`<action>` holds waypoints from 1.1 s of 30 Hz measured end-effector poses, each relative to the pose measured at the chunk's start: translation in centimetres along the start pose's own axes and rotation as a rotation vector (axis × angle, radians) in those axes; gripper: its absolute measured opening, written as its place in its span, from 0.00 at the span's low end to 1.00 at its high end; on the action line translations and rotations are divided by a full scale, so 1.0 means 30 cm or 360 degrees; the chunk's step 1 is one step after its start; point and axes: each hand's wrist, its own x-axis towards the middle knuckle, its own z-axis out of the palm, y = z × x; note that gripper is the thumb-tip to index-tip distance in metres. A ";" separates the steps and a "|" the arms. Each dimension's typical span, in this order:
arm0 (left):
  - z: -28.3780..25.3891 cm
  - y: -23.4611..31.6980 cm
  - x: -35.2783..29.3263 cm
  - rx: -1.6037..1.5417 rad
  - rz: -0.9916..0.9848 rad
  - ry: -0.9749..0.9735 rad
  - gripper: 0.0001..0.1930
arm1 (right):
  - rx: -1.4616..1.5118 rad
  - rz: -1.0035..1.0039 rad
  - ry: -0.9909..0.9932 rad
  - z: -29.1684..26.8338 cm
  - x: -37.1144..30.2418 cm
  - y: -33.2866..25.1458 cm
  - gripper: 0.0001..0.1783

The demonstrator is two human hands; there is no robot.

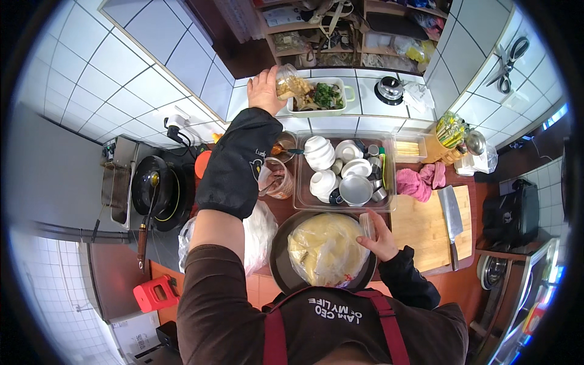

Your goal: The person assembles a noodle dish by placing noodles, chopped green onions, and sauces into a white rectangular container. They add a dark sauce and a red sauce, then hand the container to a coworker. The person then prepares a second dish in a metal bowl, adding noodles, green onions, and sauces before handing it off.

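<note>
My left hand (264, 91) reaches far forward, wrapped round a clear plastic jar (286, 83) of small tan pieces that look like peanuts. The jar is tilted toward a pale green rectangular dish (349, 93), which holds chopped greens (328, 96) and darker food. Close to my body, my right hand (382, 242) pinches a clear round lid (367, 225) on edge. Below that hand, a clear plastic bag (325, 248) with pale yellow contents sits in a wide dark pan (280, 263). Whether pieces are falling from the jar is too small to tell.
A clear tray (298, 204) of white bowls and metal cups stands in the middle. To its right are a pink cloth (420, 182) and a cleaver (451, 216) on a cutting board (420, 234). Black pans (152, 182) sit at left. A bell (389, 89) stands on the tiled ledge.
</note>
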 end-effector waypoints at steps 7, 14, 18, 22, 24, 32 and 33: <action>-0.032 0.007 -0.015 -0.0091 -0.0120 -0.0032 0.46 | 0.0022 -0.0015 -0.0009 0.002 -0.001 -0.043 0.46; -0.209 0.118 -0.130 -0.1018 -0.0264 0.0166 0.48 | -0.0193 -0.0518 0.0156 -0.065 0.154 -0.237 0.42; -0.408 0.282 -0.359 -0.1953 -0.0376 -0.0188 0.50 | -0.0492 -0.0956 0.0199 -0.066 0.254 -0.494 0.45; -0.453 0.343 -0.613 -0.2053 -0.0351 -0.0443 0.48 | -0.0620 -0.1167 -0.0097 0.059 0.260 -0.655 0.47; -0.491 0.331 -0.676 -0.1769 -0.0306 -0.0358 0.47 | -0.0890 -0.1336 -0.0164 0.107 0.260 -0.675 0.47; -0.429 0.175 -0.495 -0.0691 -0.0035 -0.0074 0.44 | -0.0637 -0.0866 0.0228 0.057 0.291 -0.499 0.39; -0.397 0.160 -0.442 -0.0571 -0.0040 -0.0097 0.44 | -0.0652 -0.0802 0.0239 0.050 0.271 -0.454 0.39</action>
